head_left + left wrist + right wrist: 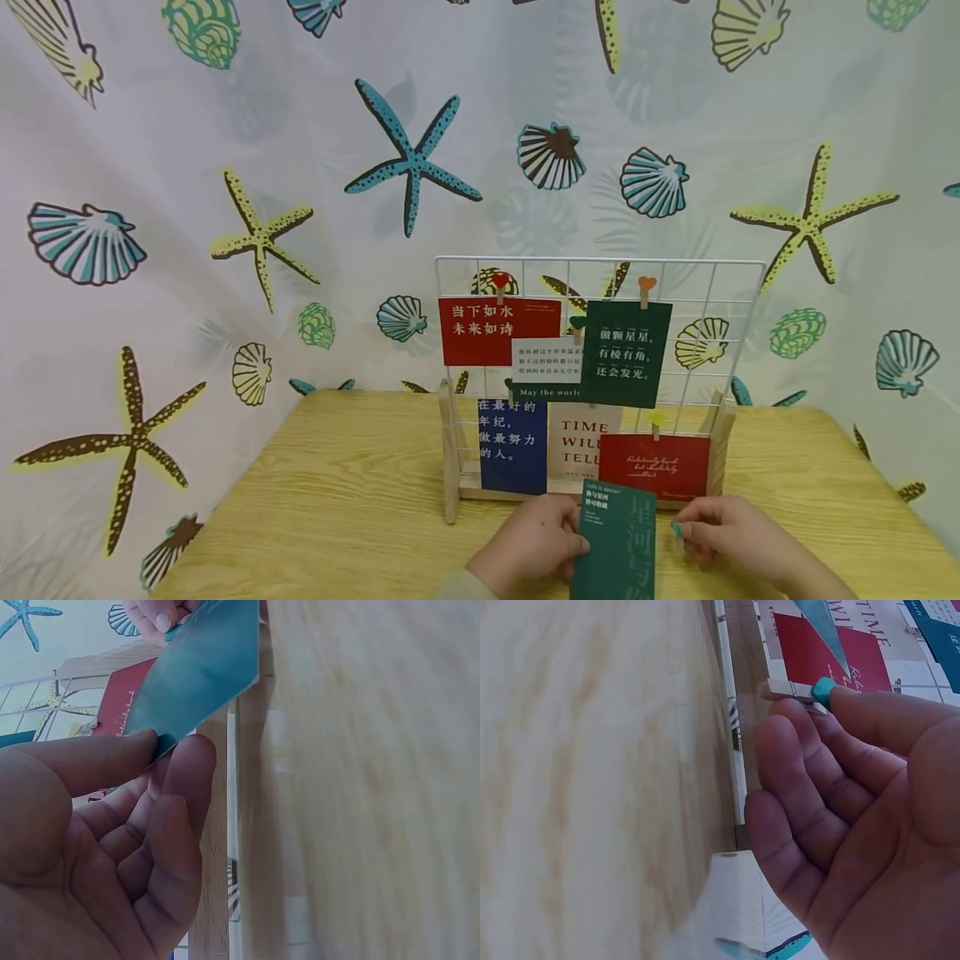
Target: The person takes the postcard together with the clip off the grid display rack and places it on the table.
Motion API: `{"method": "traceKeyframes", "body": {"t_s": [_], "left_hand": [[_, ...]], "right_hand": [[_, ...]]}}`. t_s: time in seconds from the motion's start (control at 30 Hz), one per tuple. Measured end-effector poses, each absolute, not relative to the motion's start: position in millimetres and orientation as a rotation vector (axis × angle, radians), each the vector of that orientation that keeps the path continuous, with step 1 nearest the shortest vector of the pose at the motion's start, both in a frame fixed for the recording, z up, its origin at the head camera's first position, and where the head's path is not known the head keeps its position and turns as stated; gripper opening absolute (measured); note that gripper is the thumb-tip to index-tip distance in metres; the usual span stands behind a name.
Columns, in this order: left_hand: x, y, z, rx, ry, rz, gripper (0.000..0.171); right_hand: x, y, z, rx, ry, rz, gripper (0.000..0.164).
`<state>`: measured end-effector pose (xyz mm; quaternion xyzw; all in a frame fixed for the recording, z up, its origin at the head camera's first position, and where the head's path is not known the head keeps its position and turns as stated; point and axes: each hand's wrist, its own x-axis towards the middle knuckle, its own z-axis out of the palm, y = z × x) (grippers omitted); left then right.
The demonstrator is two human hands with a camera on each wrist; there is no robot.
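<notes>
My left hand [542, 540] pinches the left edge of a dark green postcard [617, 546] between thumb and forefinger. The postcard is held upright in front of the rack, and its pale lettering faces me. To its right, my right hand [723, 533] pinches a small wooden clothespin [784, 690] with a teal-green top between thumb and fingers, apart from the card. Behind both hands stands a white wire grid rack [712, 265] on wooden feet. Red, white, green, blue and cream cards hang on it, such as a red card [480, 350] at upper left.
Heart-topped clips, one with a red heart [500, 281] and another with an orange heart [647, 284], hold cards on the grid. A wood-grain table [337, 500] carries the rack. Behind it hangs a white cloth [315, 125] printed with starfish and shells.
</notes>
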<state>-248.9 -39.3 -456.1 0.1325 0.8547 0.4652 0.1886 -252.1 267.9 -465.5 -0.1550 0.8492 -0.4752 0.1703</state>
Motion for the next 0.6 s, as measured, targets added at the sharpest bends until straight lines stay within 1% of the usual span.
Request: {"method": "traceKeyframes", "body": {"t_s": [0.4,0.6], "left_hand": [[-249,-37,-459,0.443,2.487,1.145,0.022],[-250,-35,-459,0.438,2.495,1.056,0.025]], "right_hand": [[-252,277,-468,-0.385,2.318,-1.333,0.019],[-250,281,-468,-0.418,2.317,-1.320,0.022]]}}
